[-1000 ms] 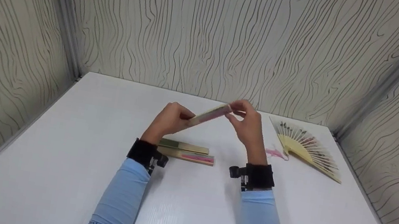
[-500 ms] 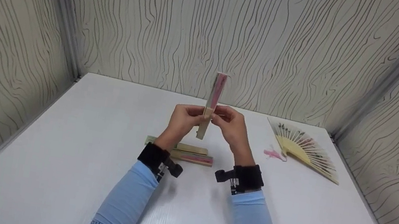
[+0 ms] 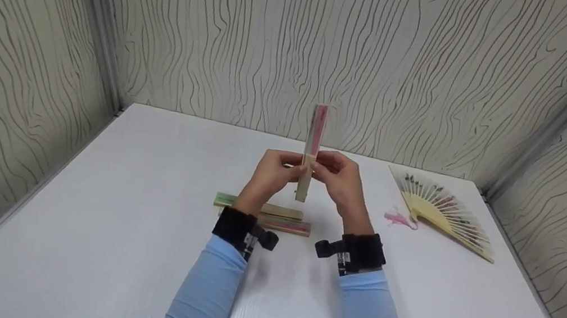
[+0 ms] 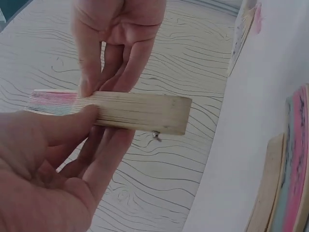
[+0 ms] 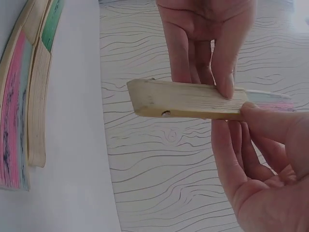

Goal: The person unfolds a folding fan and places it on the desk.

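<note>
Closed fan [image 3: 312, 149] stood upright above the table [image 3: 112, 200], pink top toward 12 o'clock, rivet end toward 6. Left hand [image 3: 274, 172] pinched it from 9 o'clock, right hand [image 3: 339, 182] from 3, both gripping the wooden lower half, thumbs pressed on the guard.

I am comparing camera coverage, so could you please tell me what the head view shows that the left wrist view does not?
Only the head view shows the open fan with its pink tassel lying at the right of the table, and the held fan standing upright. Only the left wrist view shows the metal rivet at the fan's wooden end. Both show the closed fan pinched by the left hand and right hand, and the folded fans on the table.
</note>
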